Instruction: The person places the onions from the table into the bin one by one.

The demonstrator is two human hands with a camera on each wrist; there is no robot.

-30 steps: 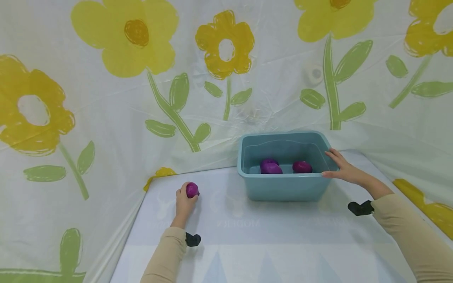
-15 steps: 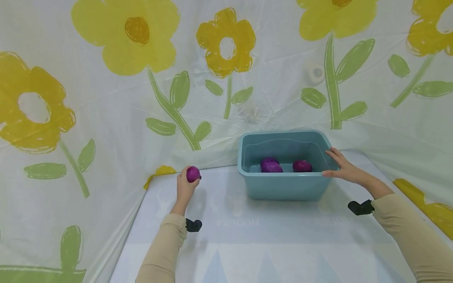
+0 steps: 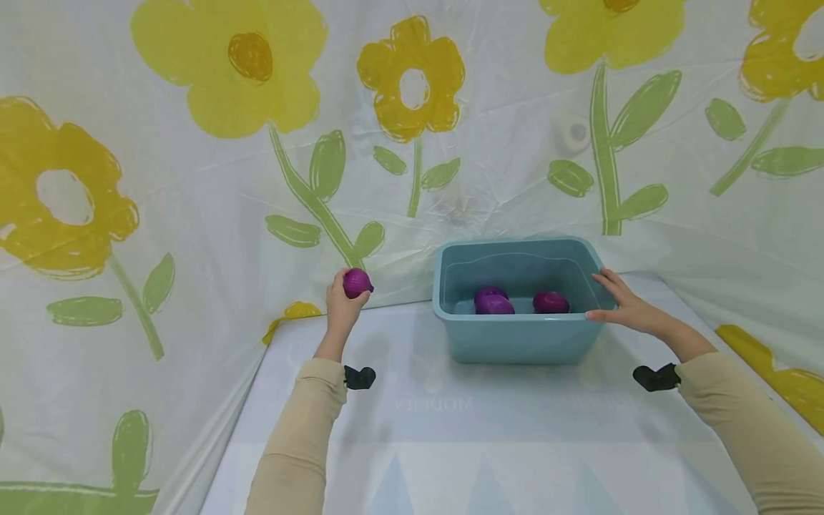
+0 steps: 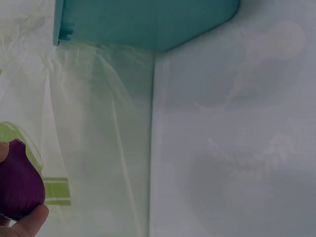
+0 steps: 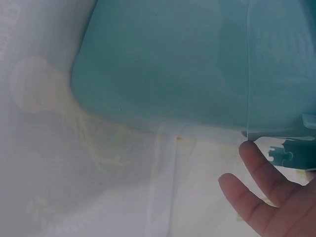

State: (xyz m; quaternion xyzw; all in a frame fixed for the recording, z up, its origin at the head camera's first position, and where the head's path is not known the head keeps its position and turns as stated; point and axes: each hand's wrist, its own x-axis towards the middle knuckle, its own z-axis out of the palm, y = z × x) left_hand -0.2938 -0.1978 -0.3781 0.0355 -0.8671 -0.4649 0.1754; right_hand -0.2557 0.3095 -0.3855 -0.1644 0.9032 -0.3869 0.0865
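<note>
My left hand (image 3: 343, 309) grips a purple onion (image 3: 357, 283) between thumb and fingers, held up above the table to the left of a blue-green plastic bin (image 3: 515, 340). The left wrist view shows the same onion (image 4: 20, 185) at the lower left, its pointed neck upward. My right hand (image 3: 627, 304) rests on the bin's right rim, thumb at the front corner and fingers spread along the side. In the right wrist view, fingers (image 5: 266, 173) reach up to the bin's outer wall (image 5: 168, 64). Inside the bin lie several purple onions (image 3: 494, 305), two touching at left and one onion (image 3: 550, 302) apart at right.
A white table (image 3: 412, 415) with faint printing lies under the bin. Behind it hangs a white cloth (image 3: 489, 143) printed with yellow flowers, close to the bin's back. Black wrist mounts (image 3: 359, 378) sit at both sleeves.
My left hand has lifted the onion off the table and carried it up and slightly to the right. The right hand, the bin and the onions inside it stay in place.
</note>
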